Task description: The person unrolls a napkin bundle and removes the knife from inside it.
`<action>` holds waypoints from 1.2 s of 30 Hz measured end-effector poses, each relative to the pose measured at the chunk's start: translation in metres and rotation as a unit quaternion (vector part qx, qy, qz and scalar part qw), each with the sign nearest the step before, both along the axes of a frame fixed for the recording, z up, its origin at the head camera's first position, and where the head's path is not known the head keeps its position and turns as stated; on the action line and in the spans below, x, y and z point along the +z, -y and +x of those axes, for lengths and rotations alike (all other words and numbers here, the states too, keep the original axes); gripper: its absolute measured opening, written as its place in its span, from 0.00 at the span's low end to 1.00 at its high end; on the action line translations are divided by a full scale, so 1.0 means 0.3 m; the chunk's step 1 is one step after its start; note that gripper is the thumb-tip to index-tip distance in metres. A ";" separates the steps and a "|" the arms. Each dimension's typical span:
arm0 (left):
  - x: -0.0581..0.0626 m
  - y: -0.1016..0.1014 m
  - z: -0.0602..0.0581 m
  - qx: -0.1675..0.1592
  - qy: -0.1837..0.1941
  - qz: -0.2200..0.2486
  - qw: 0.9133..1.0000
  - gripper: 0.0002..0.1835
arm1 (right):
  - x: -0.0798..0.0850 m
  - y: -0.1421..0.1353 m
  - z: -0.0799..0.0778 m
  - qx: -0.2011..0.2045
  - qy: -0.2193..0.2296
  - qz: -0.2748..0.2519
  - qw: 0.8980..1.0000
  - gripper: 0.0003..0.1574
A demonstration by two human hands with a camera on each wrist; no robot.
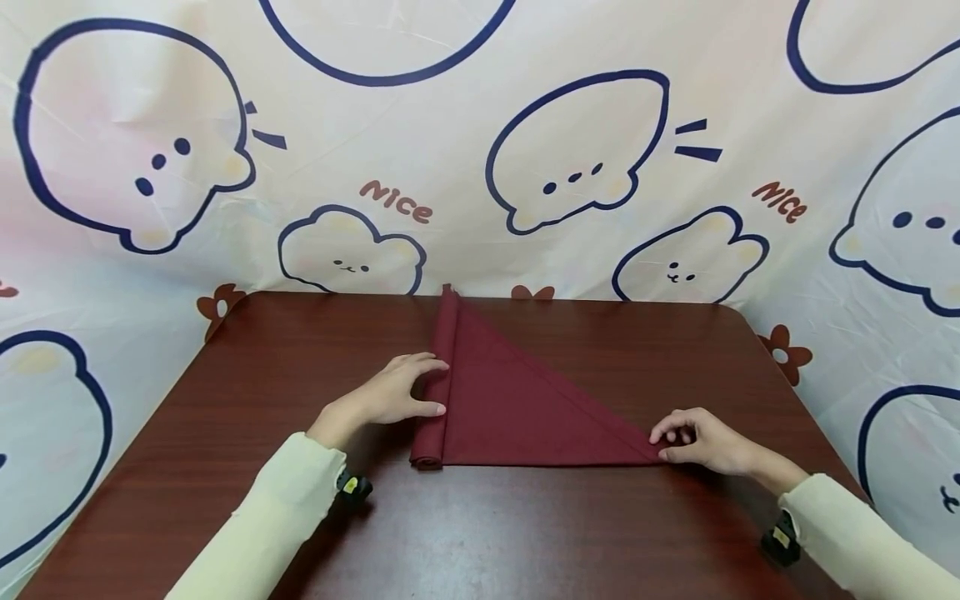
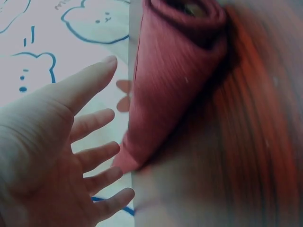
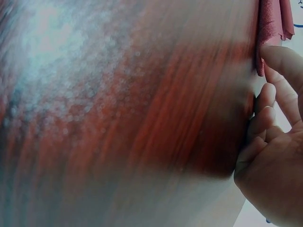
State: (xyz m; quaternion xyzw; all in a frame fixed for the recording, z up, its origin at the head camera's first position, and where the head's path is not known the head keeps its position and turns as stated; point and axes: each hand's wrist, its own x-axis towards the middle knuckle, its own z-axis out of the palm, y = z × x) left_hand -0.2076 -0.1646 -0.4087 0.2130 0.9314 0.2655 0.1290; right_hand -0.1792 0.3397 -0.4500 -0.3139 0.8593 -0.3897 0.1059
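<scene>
A dark red cloth lies on the table, its left side wound into a roll and its right side a flat triangle tapering to a corner. My left hand is at the left of the roll, thumb and fingers spread, fingertips right at its surface. In the left wrist view the left hand shows loosely extended fingers, and the open end of the roll faces the camera. With thumb and index finger, my right hand pinches the cloth's right corner; the other fingers curl under, as the right wrist view shows.
The brown wooden table has rounded far corners and a glossy patch near its front. Behind and beside it hangs a pale curtain with cartoon outlines. A small black device sits on the left sleeve, another on the right.
</scene>
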 end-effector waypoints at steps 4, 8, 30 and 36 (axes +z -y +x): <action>-0.002 -0.041 0.004 -0.015 -0.012 -0.019 1.000 0.37 | 0.004 0.001 0.001 0.000 0.001 0.002 1.000 0.08; -0.008 -0.068 0.014 -0.026 -0.015 -0.064 0.997 0.38 | 0.006 0.004 0.000 -0.003 0.006 0.008 1.000 0.07; -0.034 -0.006 0.043 -0.014 0.001 -0.077 0.997 0.38 | 0.001 0.004 0.014 0.014 0.024 -0.003 1.000 0.07; -0.013 0.038 0.023 -0.003 -0.002 -0.075 0.997 0.38 | 0.010 -0.001 0.005 0.004 0.019 0.000 1.000 0.07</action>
